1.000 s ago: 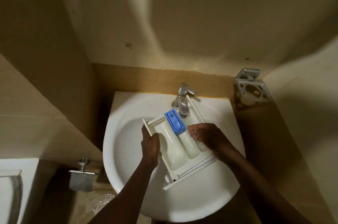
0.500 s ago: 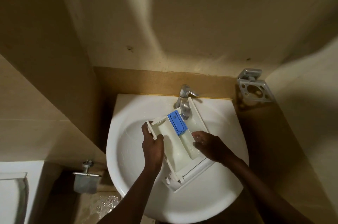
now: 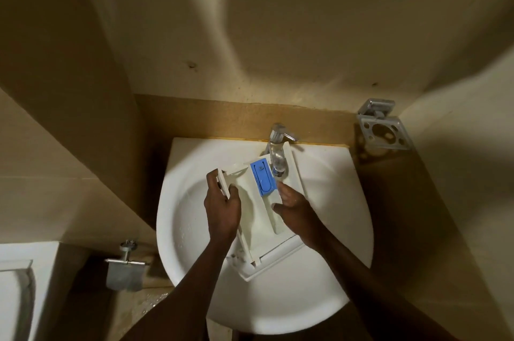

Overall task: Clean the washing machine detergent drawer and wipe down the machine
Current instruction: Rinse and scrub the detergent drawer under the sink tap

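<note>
Item: detergent drawer (image 3: 256, 218), white plastic, with a blue insert (image 3: 263, 180) in its middle channel.
Location: held over the bowl of the basin (image 3: 178, 162). Its back end is at the basin's far edge, under the tap (image 3: 278, 145). Its front panel points toward the near edge, and the drawer is skewed leftward.
Step in hand (judged): rinsing and rubbing out the compartments. The machine wipe-down is not yet begun.
Risk, slip: the plastic is probably wet and only one hand grips it. A loosened hold would likely drop the drawer into the bowl and could crack a thin wall or the front panel.
Risk, insert: the blue insert sits just beside the rubbing fingers. A hard push could pop it loose toward the drain.
Risk, knock: the back end is close under the spout, so lifting the drawer carelessly may strike it.
Risk, splash: water hitting the angled channels may spray over the basin's left edge.
Left hand (image 3: 222, 208): clamped on the drawer's left wall near its far corner, with the thumb inside, the fingers wrapped outside and the wrist straight.
Right hand (image 3: 294, 207): reaches in from the right with fingers extended into the right compartment, just below the spout. It presses and grasps nothing.
Water flow: cannot be told for certain.
Fixtures: a metal holder (image 3: 383, 132) on the wall by the basin's far-right corner, and a paper holder (image 3: 125, 271) below the left edge.
</note>
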`<state>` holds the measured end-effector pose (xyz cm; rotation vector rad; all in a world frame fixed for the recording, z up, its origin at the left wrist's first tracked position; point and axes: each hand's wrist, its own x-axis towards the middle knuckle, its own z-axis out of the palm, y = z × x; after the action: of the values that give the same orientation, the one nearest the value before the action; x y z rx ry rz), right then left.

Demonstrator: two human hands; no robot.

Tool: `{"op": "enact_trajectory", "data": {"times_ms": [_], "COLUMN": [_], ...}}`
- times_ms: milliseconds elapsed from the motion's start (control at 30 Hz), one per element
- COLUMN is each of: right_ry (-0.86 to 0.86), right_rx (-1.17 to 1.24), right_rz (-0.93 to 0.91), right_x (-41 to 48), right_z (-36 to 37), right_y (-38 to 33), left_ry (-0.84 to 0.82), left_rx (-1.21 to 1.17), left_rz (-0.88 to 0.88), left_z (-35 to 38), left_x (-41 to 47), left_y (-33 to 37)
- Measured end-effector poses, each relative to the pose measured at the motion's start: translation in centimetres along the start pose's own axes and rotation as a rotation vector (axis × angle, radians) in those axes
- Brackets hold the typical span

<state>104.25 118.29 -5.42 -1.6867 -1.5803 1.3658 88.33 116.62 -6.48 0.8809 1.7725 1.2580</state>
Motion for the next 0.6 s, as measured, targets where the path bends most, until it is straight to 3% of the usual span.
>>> {"op": "enact_trajectory", "data": {"times_ms": [100, 167, 233, 367, 500, 600], "right_ry": [0.000, -0.024, 0.047, 0.161, 0.011, -0.120], "right_rx": [-0.477, -0.832, -1.032, -0.940, -0.919, -0.824], "right_rz": [-0.195, -0.193, -0.219, -0.111, -0.147, 0.061], "right_x": [-0.9, -3.0, -5.4, -8.7, -8.3, -5.6], "right_z": [-2.2, -2.6, -0.9, 4.0, 6.0, 2.5], "right_y": [1.5, 2.5, 3.8, 0.2, -1.6, -1.6], "left_ry": [-0.017, -0.030, -0.020, -0.001, 0.001, -0.017], "left_rx": [-0.014, -0.011, -0.036, -0.062, -0.089, -0.116], "left_rz": [-0.008, -0.015, -0.043, -0.089, -0.125, -0.118], "left_z": [-0.2, -0.1, 0.2, 0.7, 0.9, 0.8], "left_x": [0.3, 0.3, 0.4, 0.6, 0.5, 0.5], "left_y": [-0.1, -0.1, -0.3, -0.5, -0.5, -0.5]}}
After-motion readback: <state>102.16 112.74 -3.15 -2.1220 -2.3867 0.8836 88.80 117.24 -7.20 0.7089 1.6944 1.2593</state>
